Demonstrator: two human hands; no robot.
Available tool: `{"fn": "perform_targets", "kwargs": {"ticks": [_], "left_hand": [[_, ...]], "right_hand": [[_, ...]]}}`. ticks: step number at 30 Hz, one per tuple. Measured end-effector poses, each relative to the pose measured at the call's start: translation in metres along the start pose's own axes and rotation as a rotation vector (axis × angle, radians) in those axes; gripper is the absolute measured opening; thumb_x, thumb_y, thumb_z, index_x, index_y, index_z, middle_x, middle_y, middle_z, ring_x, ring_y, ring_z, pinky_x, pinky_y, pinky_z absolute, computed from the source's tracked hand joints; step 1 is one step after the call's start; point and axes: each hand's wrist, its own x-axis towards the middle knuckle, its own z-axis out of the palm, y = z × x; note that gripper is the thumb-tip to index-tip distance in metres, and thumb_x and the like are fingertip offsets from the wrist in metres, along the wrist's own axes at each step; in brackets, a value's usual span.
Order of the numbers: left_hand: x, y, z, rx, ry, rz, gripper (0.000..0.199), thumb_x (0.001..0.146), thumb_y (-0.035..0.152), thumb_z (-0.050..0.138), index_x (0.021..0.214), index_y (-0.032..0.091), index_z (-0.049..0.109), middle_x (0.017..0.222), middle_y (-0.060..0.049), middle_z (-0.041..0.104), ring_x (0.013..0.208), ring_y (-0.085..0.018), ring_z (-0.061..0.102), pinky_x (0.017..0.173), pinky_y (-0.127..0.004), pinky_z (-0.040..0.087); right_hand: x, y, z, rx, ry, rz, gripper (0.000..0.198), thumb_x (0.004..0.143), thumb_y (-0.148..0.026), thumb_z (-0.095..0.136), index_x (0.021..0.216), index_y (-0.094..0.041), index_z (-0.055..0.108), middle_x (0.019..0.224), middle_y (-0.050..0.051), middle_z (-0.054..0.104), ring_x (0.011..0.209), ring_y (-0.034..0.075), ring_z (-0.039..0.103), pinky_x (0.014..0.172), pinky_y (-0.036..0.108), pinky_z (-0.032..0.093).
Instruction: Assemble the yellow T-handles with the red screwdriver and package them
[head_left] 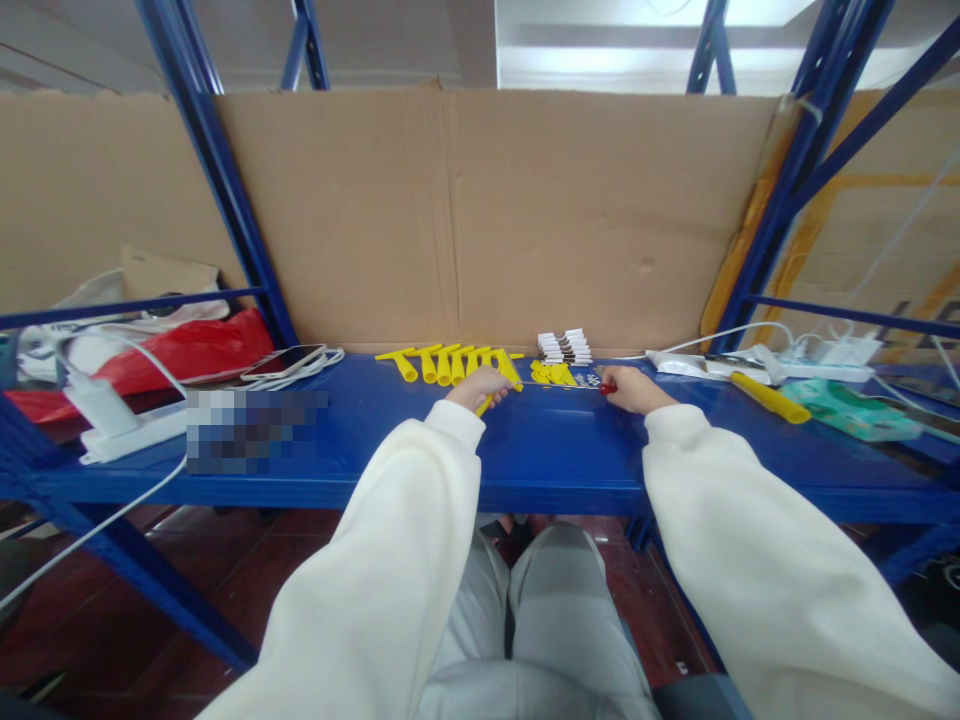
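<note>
My left hand [480, 388] is closed around a yellow plastic piece [486, 404] with a tube-like end showing below the fingers. My right hand [631, 389] grips the red handle of a screwdriver [606, 389]. Its thin shaft runs left toward the yellow piece; whether the tip touches it I cannot tell. Beyond my left hand stands a row of yellow T-shaped plastic parts [444, 368]. Small flat yellow pieces [552, 373] lie between my hands, with tiny metal bits [587, 380] beside them. Behind these is a stack of white parts with dark ends [565, 347].
The blue shelf [559, 455] has cardboard [525, 220] along its back and blue posts at both sides. A white power strip [142, 428], red bag [195, 350] and cables lie left. At right are a yellow tube [769, 398] and a green package [847, 408].
</note>
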Motion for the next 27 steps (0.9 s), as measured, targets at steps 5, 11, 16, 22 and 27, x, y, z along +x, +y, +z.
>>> {"fn": "perform_targets", "kwargs": {"ticks": [5, 11, 16, 22, 27], "left_hand": [[0.0, -0.001, 0.001, -0.004, 0.004, 0.013, 0.015, 0.09, 0.007, 0.055, 0.078, 0.015, 0.054, 0.048, 0.007, 0.044, 0.038, -0.006, 0.037, 0.04, -0.018, 0.029], [0.001, -0.001, 0.001, 0.028, 0.022, 0.02, 0.014, 0.09, 0.007, 0.056, 0.078, 0.014, 0.055, 0.048, 0.007, 0.043, 0.04, -0.007, 0.038, 0.043, -0.019, 0.031], [-0.001, -0.001, 0.002, 0.07, 0.043, 0.035, 0.012, 0.09, 0.006, 0.056, 0.081, 0.014, 0.056, 0.049, 0.007, 0.043, 0.04, -0.007, 0.039, 0.043, -0.019, 0.031], [-0.002, 0.0, 0.006, 0.13, 0.082, 0.05, 0.007, 0.088, 0.005, 0.058, 0.09, 0.011, 0.06, 0.05, 0.007, 0.045, 0.039, -0.006, 0.039, 0.04, -0.018, 0.027], [0.002, -0.002, 0.01, 0.169, 0.115, 0.08, 0.016, 0.087, 0.006, 0.058, 0.102, 0.008, 0.063, 0.054, 0.003, 0.053, 0.04, -0.008, 0.041, 0.042, -0.02, 0.029]], "right_hand": [[-0.003, -0.002, -0.002, -0.05, 0.008, -0.007, 0.02, 0.072, -0.006, 0.058, 0.084, -0.021, 0.064, 0.087, 0.008, 0.073, 0.084, 0.023, 0.067, 0.068, 0.027, 0.044], [-0.002, 0.002, -0.004, -0.004, 0.027, -0.101, 0.007, 0.075, -0.016, 0.065, 0.079, -0.021, 0.067, 0.082, 0.006, 0.073, 0.08, 0.022, 0.066, 0.069, 0.028, 0.046], [-0.006, 0.011, -0.009, 0.134, -0.045, -0.173, 0.007, 0.076, -0.027, 0.067, 0.074, -0.021, 0.072, 0.076, 0.005, 0.073, 0.076, 0.022, 0.067, 0.069, 0.029, 0.047], [-0.013, 0.011, -0.01, 0.27, -0.114, -0.201, 0.01, 0.075, -0.029, 0.069, 0.079, -0.02, 0.066, 0.075, 0.004, 0.071, 0.075, 0.021, 0.065, 0.067, 0.028, 0.047], [-0.014, 0.006, -0.005, 0.285, -0.048, -0.15, 0.019, 0.068, -0.02, 0.07, 0.077, -0.022, 0.054, 0.073, 0.001, 0.066, 0.071, 0.018, 0.061, 0.067, 0.027, 0.045]]}}
